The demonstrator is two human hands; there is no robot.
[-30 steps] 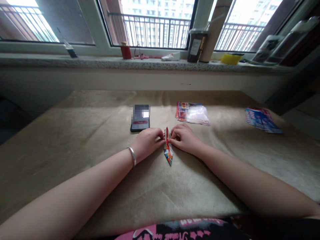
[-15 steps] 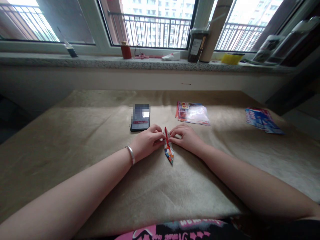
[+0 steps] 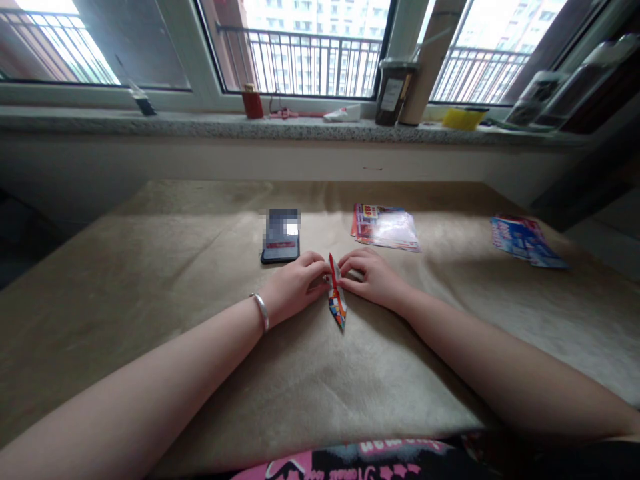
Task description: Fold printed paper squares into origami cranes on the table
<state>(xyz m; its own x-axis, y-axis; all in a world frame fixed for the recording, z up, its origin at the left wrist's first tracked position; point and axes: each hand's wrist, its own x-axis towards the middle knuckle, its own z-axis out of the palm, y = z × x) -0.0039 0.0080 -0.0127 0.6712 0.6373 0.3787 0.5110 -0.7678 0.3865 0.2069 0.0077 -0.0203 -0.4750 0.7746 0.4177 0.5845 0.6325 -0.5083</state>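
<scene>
A narrow folded piece of printed paper, pointed at both ends and coloured red, white, orange and blue, rests on the cloth-covered table. My left hand pinches its left side, thumb and fingers bent together at the edge. From the right, my right hand pinches the opposite side in the same manner. The fingertips partly cover the paper's middle. A silver bracelet circles my left wrist. Just beyond my left hand lies a phone with a lit, partly blurred screen.
Behind my right hand is a stack of glossy leaflets; another fanned pile of leaflets lies far right. On the stone windowsill stand a red container, a dark lidded jar and a yellow tape roll.
The paper's near tip has shifted very slightly to the left. Both hands keep their hold with only tiny finger movements, and everything else stays where it was.
</scene>
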